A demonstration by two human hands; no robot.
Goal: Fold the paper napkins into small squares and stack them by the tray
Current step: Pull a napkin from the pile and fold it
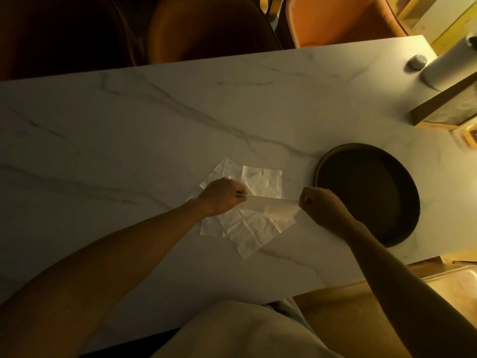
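Observation:
Several white paper napkins lie unfolded and overlapping on the marble table, left of a round dark tray. My left hand and my right hand each pinch one end of a single napkin, held stretched between them just above the pile. The lifted napkin looks folded over along its top edge. Another creased napkin lies flat behind the hands. The tray holds nothing that I can see.
A paper towel roll and a small grey knob stand at the far right corner, beside a wooden-framed box. Chairs line the far edge. The table's near right edge ends by the tray.

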